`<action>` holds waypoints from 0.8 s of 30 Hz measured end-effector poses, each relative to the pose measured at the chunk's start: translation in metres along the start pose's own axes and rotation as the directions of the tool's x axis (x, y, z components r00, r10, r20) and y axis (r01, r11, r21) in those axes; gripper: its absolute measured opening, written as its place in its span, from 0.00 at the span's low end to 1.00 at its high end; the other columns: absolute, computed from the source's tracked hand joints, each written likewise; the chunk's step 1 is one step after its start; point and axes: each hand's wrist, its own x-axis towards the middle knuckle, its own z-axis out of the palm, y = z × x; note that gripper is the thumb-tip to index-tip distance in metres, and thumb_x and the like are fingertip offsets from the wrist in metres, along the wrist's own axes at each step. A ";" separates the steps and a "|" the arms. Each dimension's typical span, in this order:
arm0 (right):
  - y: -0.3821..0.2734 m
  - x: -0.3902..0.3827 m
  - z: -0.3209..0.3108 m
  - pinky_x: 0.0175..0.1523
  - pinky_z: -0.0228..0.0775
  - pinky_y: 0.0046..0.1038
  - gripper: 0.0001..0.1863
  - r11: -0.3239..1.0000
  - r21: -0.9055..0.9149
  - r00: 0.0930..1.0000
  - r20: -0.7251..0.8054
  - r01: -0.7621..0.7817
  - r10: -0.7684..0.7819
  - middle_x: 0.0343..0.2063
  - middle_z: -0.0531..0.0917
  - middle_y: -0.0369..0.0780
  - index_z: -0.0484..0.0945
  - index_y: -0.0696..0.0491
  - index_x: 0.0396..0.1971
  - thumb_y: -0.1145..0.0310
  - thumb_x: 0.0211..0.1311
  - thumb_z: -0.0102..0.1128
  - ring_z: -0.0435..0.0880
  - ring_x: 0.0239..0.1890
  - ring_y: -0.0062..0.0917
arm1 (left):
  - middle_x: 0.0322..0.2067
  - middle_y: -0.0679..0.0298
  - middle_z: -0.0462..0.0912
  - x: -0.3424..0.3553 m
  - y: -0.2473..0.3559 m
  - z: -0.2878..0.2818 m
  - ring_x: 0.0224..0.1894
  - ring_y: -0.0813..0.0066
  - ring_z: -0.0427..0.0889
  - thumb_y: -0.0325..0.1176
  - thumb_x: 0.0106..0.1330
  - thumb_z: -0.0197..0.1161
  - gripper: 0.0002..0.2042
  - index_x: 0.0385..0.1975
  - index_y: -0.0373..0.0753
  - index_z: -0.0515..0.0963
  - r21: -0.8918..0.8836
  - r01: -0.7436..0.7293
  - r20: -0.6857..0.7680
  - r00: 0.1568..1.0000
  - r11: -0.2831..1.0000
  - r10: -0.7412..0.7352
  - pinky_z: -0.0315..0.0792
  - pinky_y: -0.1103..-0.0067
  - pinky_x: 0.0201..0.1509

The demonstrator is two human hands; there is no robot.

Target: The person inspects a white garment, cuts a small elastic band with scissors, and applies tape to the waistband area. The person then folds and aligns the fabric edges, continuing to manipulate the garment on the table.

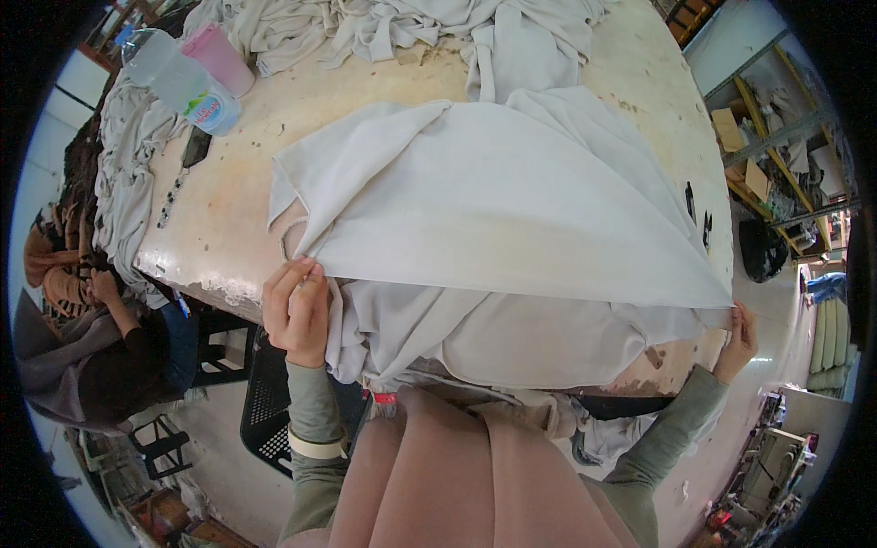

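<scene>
A large piece of off-white fabric is spread over the table, its near edge pulled into a straight line between my two hands. At the left end of that edge, my left hand pinches the fabric between thumb and fingers. My right hand grips the pointed corner at the other end, close to the table's right edge. Some of the cloth lies folded over at the upper left. Below the taut edge, more pale fabric lies bunched and hangs over the table's front edge toward my lap.
The worn cream table carries a heap of pale garments at the back. A plastic bottle, a pink cup and a dark phone-like object stand or lie at left. Small black tools lie right. A co-worker sits at left.
</scene>
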 end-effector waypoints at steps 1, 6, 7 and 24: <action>0.000 0.001 -0.002 0.46 0.65 0.20 0.08 0.998 -0.027 0.998 0.004 0.057 -0.057 0.33 0.80 0.35 0.82 0.59 0.38 0.75 0.61 0.58 0.75 0.37 0.19 | 0.34 0.60 0.81 0.003 0.002 -0.003 0.37 0.62 0.81 0.14 0.46 0.68 0.11 0.29 0.36 0.79 -0.003 0.008 0.014 1.000 1.000 -0.008 0.76 0.74 0.38; -0.021 0.017 -0.007 0.47 0.67 0.25 0.10 0.936 -0.341 0.986 0.100 -0.090 0.131 0.35 0.82 0.40 0.81 0.58 0.36 0.69 0.61 0.58 0.78 0.38 0.26 | 0.33 0.61 0.81 0.023 0.025 -0.044 0.35 0.65 0.80 0.18 0.44 0.69 0.11 0.28 0.36 0.79 -0.318 0.176 0.348 0.936 0.932 -0.058 0.74 0.76 0.38; -0.033 0.021 -0.005 0.48 0.67 0.27 0.11 0.861 -0.494 0.975 0.101 -0.123 0.197 0.36 0.82 0.41 0.81 0.58 0.36 0.67 0.61 0.58 0.78 0.38 0.27 | 0.32 0.61 0.81 0.028 0.027 -0.059 0.34 0.65 0.80 0.19 0.44 0.69 0.10 0.27 0.36 0.80 -0.410 0.308 0.554 0.832 0.858 -0.034 0.73 0.76 0.37; -0.270 -0.006 0.297 0.41 0.68 0.25 0.10 0.860 0.455 0.674 0.563 0.230 -0.478 0.36 0.78 0.40 0.80 0.55 0.39 0.68 0.59 0.58 0.77 0.34 0.28 | 0.34 0.57 0.80 0.064 0.031 -0.006 0.37 0.64 0.77 0.28 0.62 0.59 0.07 0.37 0.34 0.77 -0.396 0.635 0.681 0.688 0.663 -0.252 0.70 0.77 0.43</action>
